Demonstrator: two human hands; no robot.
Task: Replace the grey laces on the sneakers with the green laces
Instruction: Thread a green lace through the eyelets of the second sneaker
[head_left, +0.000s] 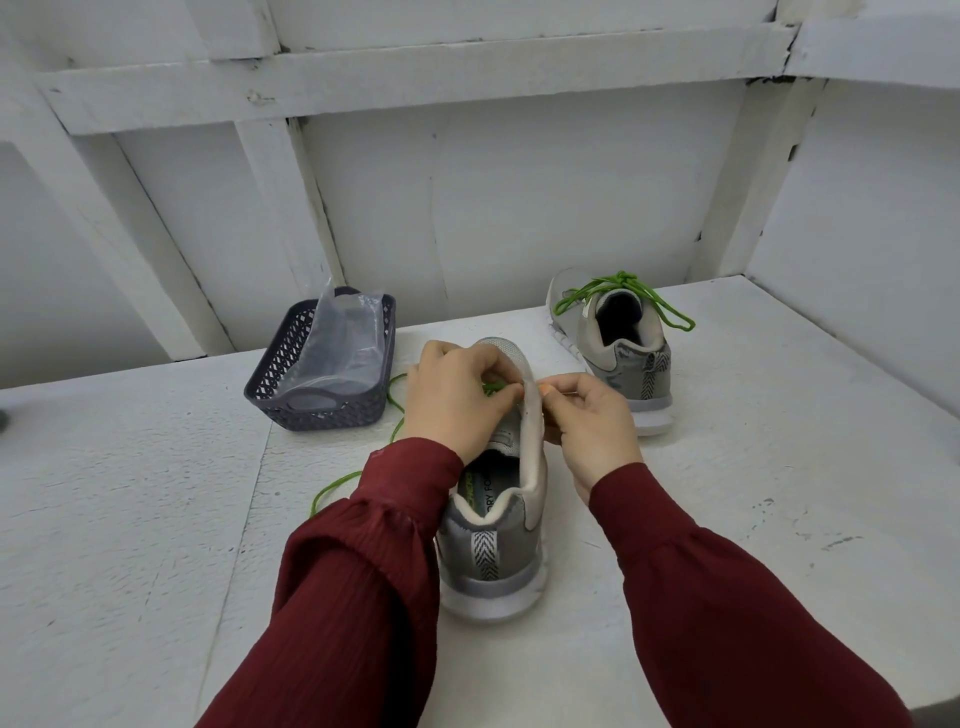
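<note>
I'm holding the near sneaker (493, 525).
My left hand (457, 402) is pinching the green lace (491, 387), right hand (592, 426) pinching the sneaker's upper edge; basket (322, 410) sitting far-left, second sneaker (623, 358) far-right.

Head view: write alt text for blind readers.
The left hand and right hand thread a green lace into the near grey sneaker on a white table. The far sneaker already has green laces; a basket holds a plastic bag.

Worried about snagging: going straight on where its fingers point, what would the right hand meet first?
Likely the near sneaker's upturned side, touching the right hand's fingertips; the left hand lies just beyond.
</note>
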